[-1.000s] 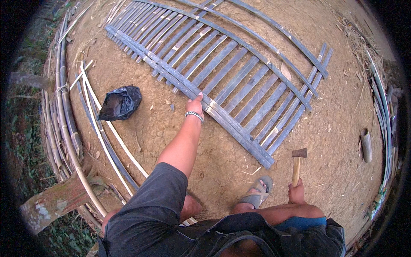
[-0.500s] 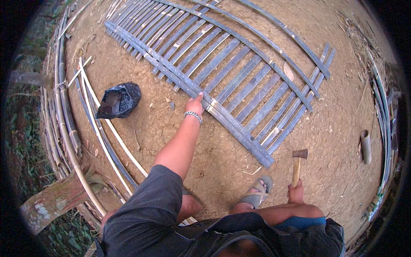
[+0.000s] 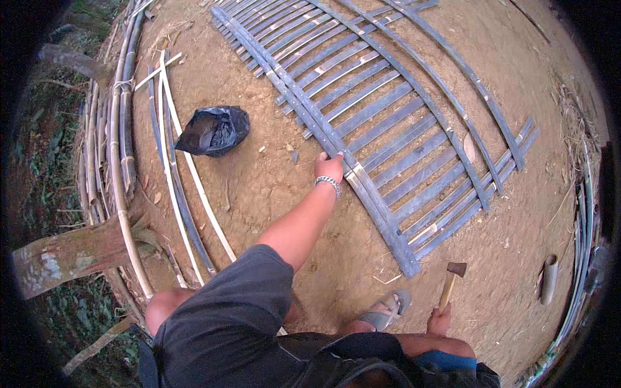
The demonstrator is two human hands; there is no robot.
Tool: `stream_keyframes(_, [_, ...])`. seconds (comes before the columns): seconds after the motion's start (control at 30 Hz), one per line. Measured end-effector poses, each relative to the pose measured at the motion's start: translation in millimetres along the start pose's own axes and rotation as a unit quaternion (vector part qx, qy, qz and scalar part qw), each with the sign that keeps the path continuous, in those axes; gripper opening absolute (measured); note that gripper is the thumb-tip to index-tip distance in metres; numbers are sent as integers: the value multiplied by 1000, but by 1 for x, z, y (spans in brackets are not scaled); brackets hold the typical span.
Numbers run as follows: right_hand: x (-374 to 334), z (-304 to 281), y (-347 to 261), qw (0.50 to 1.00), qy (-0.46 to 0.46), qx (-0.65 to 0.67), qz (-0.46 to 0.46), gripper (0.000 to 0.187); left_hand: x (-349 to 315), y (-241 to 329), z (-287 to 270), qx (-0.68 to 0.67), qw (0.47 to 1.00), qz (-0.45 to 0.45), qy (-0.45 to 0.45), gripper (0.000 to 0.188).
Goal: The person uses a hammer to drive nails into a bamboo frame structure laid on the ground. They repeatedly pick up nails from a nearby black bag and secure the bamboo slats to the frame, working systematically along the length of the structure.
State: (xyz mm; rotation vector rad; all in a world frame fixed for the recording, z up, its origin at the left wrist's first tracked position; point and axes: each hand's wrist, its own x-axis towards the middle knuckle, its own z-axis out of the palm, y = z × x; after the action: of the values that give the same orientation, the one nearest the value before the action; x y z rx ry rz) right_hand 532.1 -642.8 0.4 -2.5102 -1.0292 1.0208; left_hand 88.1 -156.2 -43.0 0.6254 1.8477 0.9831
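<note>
A large panel of split bamboo slats (image 3: 391,143) lies on the ground ahead of me, crossed by several long strips. My left hand (image 3: 329,169) reaches forward to its near edge rail (image 3: 380,205), a doubled bamboo strip. The fingers are curled in at the rail, the thumb side against it; the fingertips are partly hidden. Low on the right, my right hand (image 3: 439,320) is closed round the wooden handle of a small hatchet (image 3: 456,269). Its rusty brown head points up, apart from the panel's near corner.
A black plastic bag (image 3: 226,132) sits open on the dirt at left. Loose pale bamboo strips (image 3: 189,169) lie beside it. Long bamboo poles (image 3: 120,149) and a log (image 3: 71,253) border the left. A short bamboo tube (image 3: 549,279) and more strips lie at right, near my sandalled foot (image 3: 387,310).
My view has turned, so panel, bag and poles sit differently in the picture. The left hand stays at the same part of the rail; the right still holds the hatchet.
</note>
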Motion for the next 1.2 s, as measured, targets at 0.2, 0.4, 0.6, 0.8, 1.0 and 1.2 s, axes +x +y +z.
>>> stream_keyframes(0.2, [-3, -45, -43, 985, 140, -69, -68, 55, -23, 14, 20, -161, 972, -122, -122, 35])
stream_keyframes(0.4, [21, -54, -44, 989, 73, -109, 64, 76, -43, 44, 13, -139, 969, -191, -77, 52])
stream_keyframes(0.6, [48, -70, -76, 982, 80, -169, -21, 79, -50, 53, 6, -120, 961, -176, -173, 50])
stream_keyframes(0.8, [140, -72, -200, 970, 36, -106, -215, 76, -49, 47, 0, 25, 983, -93, -159, 55])
stream_keyframes(1.0, [174, -40, -250, 970, -10, -60, -237, 74, -57, 52, 0, -82, 977, -107, -164, 70])
stream_keyframes(1.2, [154, -15, -218, 942, -5, -137, -306, 67, -80, 16, 22, -59, 998, 23, 10, 70])
